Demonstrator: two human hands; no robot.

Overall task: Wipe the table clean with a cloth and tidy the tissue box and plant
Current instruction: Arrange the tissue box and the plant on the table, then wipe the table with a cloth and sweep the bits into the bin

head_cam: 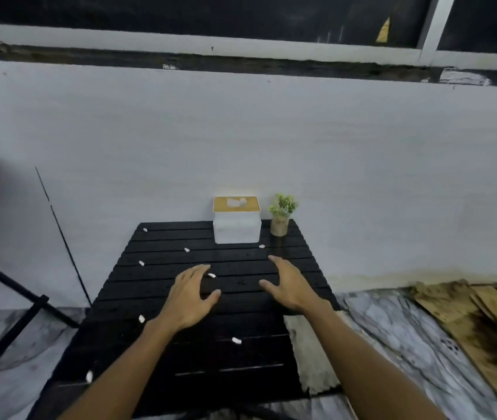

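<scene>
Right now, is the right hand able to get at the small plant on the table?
Probably yes: the right hand is open, nothing stands between it and the plant, and the tissue box sits beside the plant.

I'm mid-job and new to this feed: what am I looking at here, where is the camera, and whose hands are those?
There is no machine here. A person works bare-handed, and the single picture comes from a wide-angle camera worn on their head, looking forward and down. The left hand and right hand are spread open over a black slatted table; neither has a grip on anything. At its far edge stands a white tissue box with a wooden lid, and just to its right a small potted plant. Scattered over the slats lie small white scraps. A pale, cloth-like piece lies at the table's right edge; I cannot tell whether it rests on the table or the floor.
</scene>
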